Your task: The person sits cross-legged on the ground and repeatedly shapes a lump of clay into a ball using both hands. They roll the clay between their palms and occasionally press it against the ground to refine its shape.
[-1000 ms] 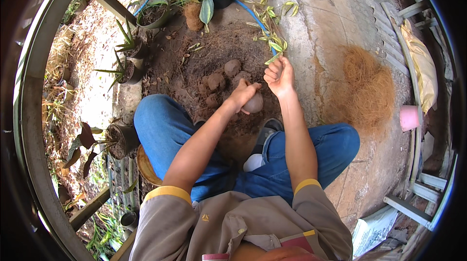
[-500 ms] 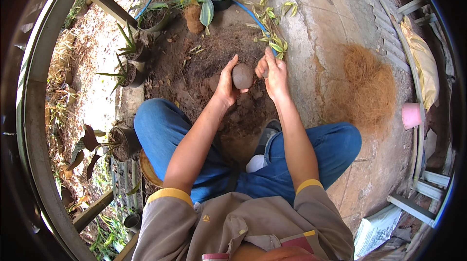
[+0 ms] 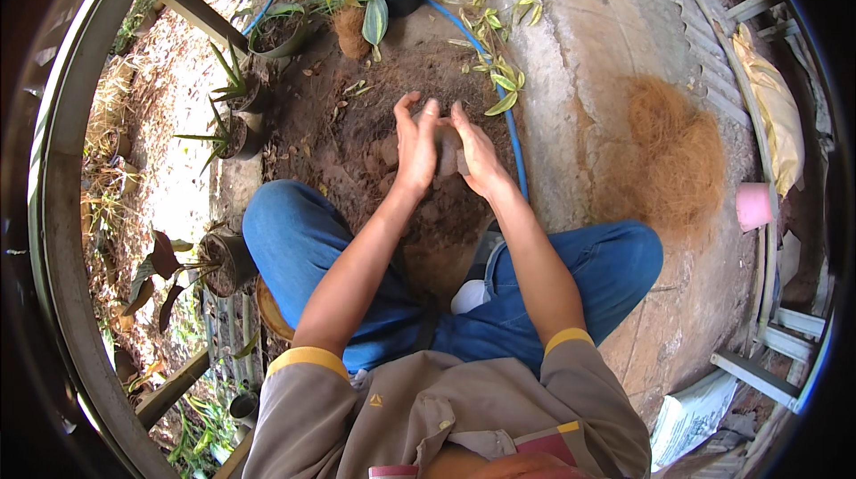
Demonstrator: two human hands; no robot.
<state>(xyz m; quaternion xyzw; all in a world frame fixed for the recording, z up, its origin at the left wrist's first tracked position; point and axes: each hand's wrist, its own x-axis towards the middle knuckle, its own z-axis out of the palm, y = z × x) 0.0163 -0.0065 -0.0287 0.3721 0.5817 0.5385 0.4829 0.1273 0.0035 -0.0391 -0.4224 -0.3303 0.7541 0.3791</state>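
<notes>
A round, grey-brown ball of soil (image 3: 448,158) sits between my palms, above the dug-up dirt. My left hand (image 3: 415,147) presses against its left side, with the fingers curled at the top. From the right, my right hand (image 3: 480,156) cups it, thumb and fingers bent round it. Much of the ball is covered by my hands. Loose dark soil (image 3: 357,158) with lumps lies beneath, between my bent knees.
A blue hose (image 3: 515,136) curves past leafy cuttings (image 3: 504,78) and a striped-leaf plant (image 3: 375,22). Potted spiky plants (image 3: 239,136) stand at left. At right lie brown coir fibre (image 3: 682,153) and a pink pot (image 3: 754,206).
My right hand has moved left and closed onto the ball, which only my left hand held before. The hose is now less hidden by my right hand.
</notes>
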